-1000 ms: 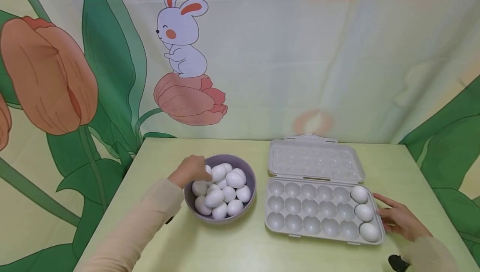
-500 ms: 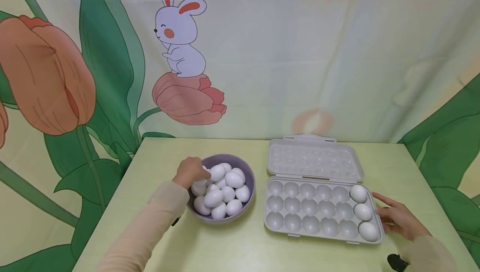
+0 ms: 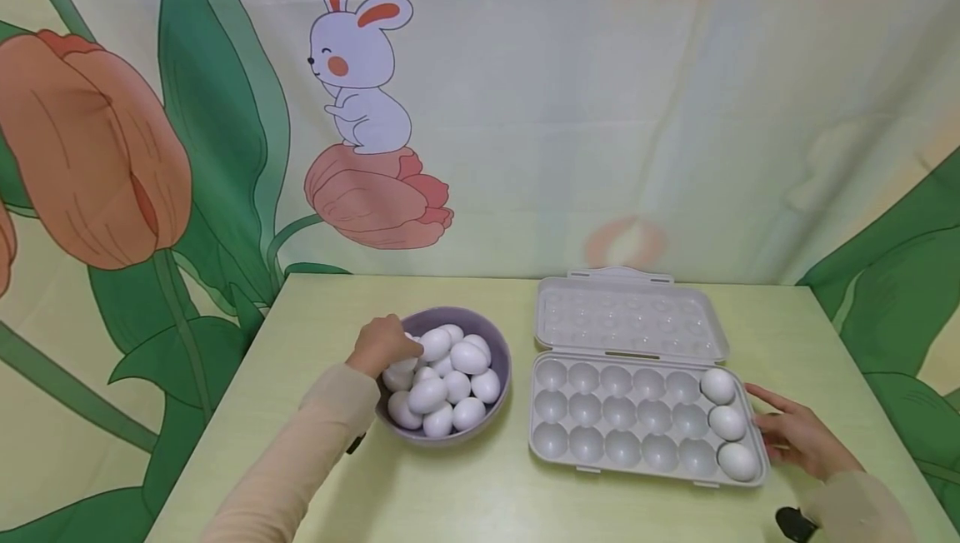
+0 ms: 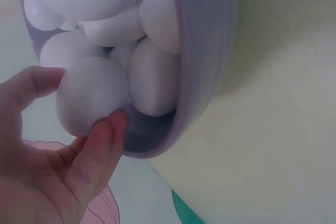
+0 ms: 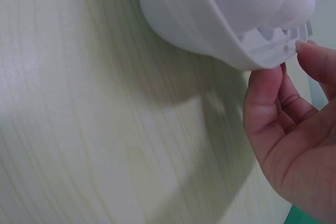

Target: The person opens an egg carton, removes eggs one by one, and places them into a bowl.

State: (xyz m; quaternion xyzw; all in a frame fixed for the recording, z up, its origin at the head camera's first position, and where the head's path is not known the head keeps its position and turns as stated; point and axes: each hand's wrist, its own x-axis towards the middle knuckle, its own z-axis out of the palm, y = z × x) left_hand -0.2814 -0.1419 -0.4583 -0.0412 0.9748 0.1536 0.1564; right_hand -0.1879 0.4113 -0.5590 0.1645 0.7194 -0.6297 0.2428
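Note:
My left hand (image 3: pixel 384 346) reaches into the left side of a purple bowl (image 4: pixel 210 35). In the left wrist view, its thumb and fingers pinch a white egg (image 4: pixel 90 95) that sits among several others, close to the rim. To the right lies an opened grey egg box (image 3: pixel 637 471) with its lid (image 3: pixel 630 318) folded back. A column of 3 white eggs (image 3: pixel 727 423) fills its right end, and the other cups hold none. My right hand (image 3: pixel 801 436) holds the box's right edge between thumb and fingers, though part of this hold is hidden.
Box and bowl stand apart on a pale wood-grain table (image 3: pixel 480 493). Behind the table hangs a cloth (image 3: pixel 525 110) printed with a rabbit and tulips. More white eggs (image 3: pixel 457 387) are heaped inside the bowl.
The left hand has shifted very slightly at the bowl's left side, staying on the egg. The right hand keeps its place at the box, and the view has moved a little.

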